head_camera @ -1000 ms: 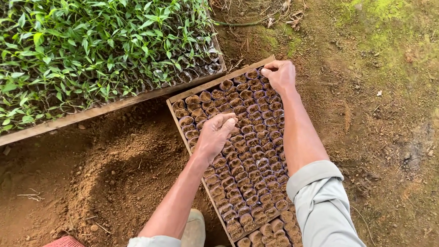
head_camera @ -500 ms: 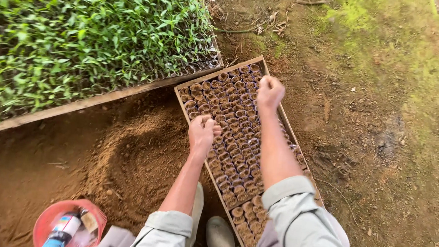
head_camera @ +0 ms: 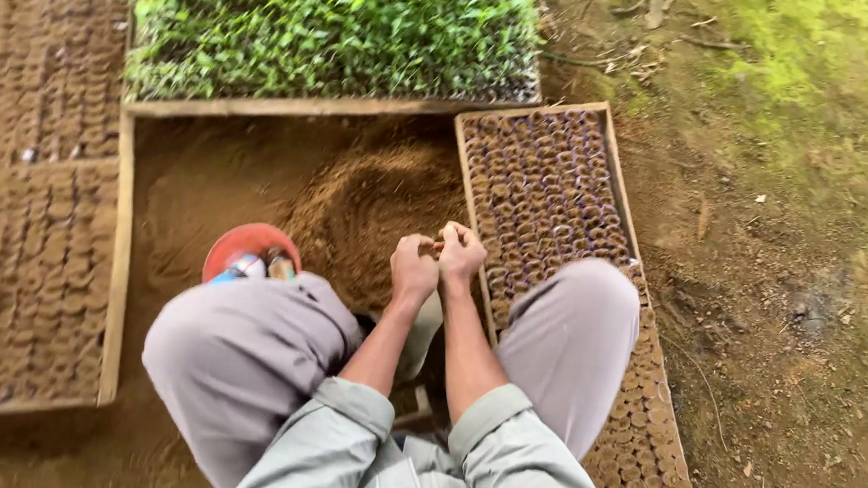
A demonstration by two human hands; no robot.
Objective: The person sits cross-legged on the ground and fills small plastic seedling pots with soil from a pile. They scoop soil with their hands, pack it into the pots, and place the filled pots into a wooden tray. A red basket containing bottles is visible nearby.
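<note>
Both hands, left (head_camera: 413,269) and right (head_camera: 461,252), grip curled shut, meet beside one pot tray (head_camera: 546,181).

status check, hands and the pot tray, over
Left hand and right hand together, fingers closed, at tray's near-left edge. Tray of soil-filled pots full. Soil heap left of it. Nothing blocking.

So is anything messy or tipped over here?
Nothing looks tipped or broken. The loose soil heap sits on the ground between the wooden frames, beside the tray of soil-filled pots, whose rows look tidy. The left hand and right hand are held together above the tray's edge.
</note>
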